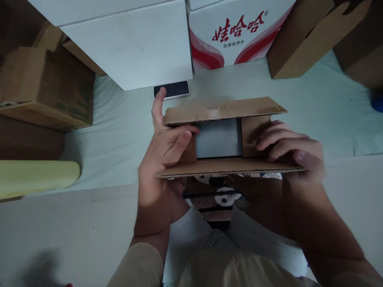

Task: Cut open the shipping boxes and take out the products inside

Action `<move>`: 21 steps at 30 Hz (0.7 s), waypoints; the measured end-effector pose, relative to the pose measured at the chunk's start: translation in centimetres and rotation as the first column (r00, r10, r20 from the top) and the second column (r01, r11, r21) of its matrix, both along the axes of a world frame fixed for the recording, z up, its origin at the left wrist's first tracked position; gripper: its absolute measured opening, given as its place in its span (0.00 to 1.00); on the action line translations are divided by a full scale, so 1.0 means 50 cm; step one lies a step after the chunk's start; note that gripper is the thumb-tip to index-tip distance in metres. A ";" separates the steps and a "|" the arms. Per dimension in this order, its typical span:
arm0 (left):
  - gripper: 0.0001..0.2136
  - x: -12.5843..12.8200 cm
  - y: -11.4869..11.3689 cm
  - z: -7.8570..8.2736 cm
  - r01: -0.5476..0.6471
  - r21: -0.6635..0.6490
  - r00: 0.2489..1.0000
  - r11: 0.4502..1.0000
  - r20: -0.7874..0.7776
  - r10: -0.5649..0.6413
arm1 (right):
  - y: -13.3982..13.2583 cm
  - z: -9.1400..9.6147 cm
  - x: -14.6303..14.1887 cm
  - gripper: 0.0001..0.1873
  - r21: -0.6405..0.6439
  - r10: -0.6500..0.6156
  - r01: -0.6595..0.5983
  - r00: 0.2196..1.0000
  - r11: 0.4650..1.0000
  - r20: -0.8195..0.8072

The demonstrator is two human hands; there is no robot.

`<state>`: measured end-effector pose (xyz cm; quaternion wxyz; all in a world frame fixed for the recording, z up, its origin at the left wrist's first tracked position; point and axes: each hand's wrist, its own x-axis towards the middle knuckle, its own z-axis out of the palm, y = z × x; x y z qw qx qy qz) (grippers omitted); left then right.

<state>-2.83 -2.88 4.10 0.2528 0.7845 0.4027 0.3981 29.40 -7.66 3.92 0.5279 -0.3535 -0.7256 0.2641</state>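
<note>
A small brown cardboard box (pixel 230 165) is held up in front of my body with its opening facing me. Its long flaps spread at the top and bottom, and a pale surface shows through the middle. My left hand (pixel 167 145) grips the box's left end, fingers at the short flap and one finger sticking up past the upper flap. At the right end, my right hand (pixel 293 145) has its fingertips on the short right flap and its thumb near the lower flap. Part of each hand's hold is hidden by the cardboard.
A flat device with a dark face (pixel 175 89) lies on the pale green cloth (pixel 116 131) behind the box. White cartons (pixel 143 44), one with red print (pixel 230 40), stand at the back. Brown boxes (pixel 66 83) flank the left, an upright one (pixel 299 48) the right. A yellow-green rounded object (pixel 38 177) lies left.
</note>
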 end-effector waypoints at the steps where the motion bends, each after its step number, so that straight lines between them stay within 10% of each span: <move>1: 0.22 -0.002 0.000 0.002 0.006 0.009 1.000 1.000 -0.002 -0.006 | 0.009 0.016 0.014 0.24 -0.018 0.098 -0.098 0.994 0.995 0.042; 7: 0.14 -0.002 0.011 0.005 -0.059 -0.023 0.998 0.998 -0.020 0.059 | 0.099 0.114 0.018 0.13 -0.412 0.412 -0.333 0.904 0.848 0.116; 14: 0.12 0.003 0.002 -0.008 -0.061 0.081 0.998 0.995 -0.015 0.062 | 0.146 0.087 -0.045 0.09 -0.212 0.398 -0.337 0.792 0.917 0.462; 21: 0.09 0.009 -0.029 0.010 -0.386 0.109 0.923 0.916 0.052 0.382 | 0.123 0.052 -0.031 0.20 -0.127 0.235 -0.201 0.885 0.971 0.401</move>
